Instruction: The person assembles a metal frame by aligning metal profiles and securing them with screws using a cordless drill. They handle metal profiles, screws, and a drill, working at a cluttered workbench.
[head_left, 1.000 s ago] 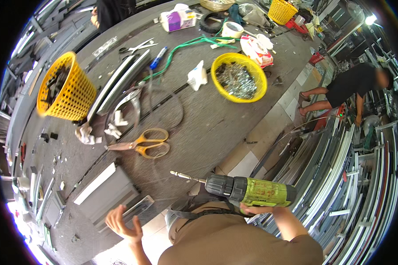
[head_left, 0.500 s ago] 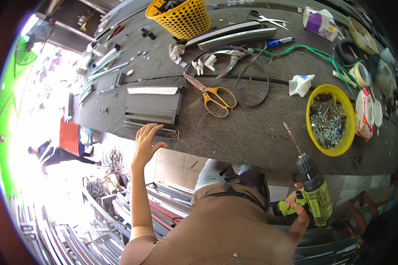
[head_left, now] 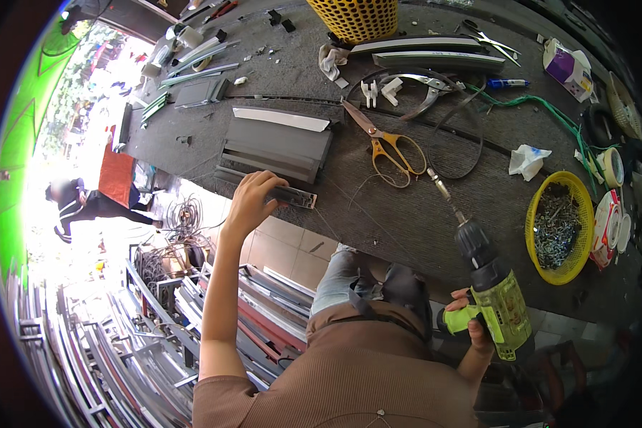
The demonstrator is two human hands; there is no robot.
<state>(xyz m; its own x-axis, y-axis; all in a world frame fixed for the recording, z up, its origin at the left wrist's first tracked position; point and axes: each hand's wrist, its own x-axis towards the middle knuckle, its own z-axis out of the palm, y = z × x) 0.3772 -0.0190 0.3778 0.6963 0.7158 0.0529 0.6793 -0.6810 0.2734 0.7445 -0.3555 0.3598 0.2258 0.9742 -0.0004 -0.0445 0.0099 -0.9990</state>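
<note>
My left hand (head_left: 251, 201) is closed over a short dark grey metal profile (head_left: 301, 197) at the table's front edge, fingers on top and thumb at the near side. Several similar dark profiles (head_left: 274, 146) lie side by side just behind it, and a white strip (head_left: 282, 119) rests along the far one. In my right hand (head_left: 472, 321) is a green and black cordless drill (head_left: 503, 307), gripped by its handle. Its long bit points forward and left over the table, the tip close to the orange-handled scissors (head_left: 396, 150).
A yellow basket of screws (head_left: 588, 232) stands at the right. Farther back are pliers (head_left: 431, 93), a black strip loop (head_left: 481, 135), green cord (head_left: 542, 101), a blue marker (head_left: 508, 83) and a yellow perforated basket (head_left: 357, 18). Metal lengths (head_left: 85, 364) fill a rack at lower left.
My left hand has gone from resting open by the nearest profile to closing on it. The drill has swung so its bit points farther left. The whole view has shifted.
</note>
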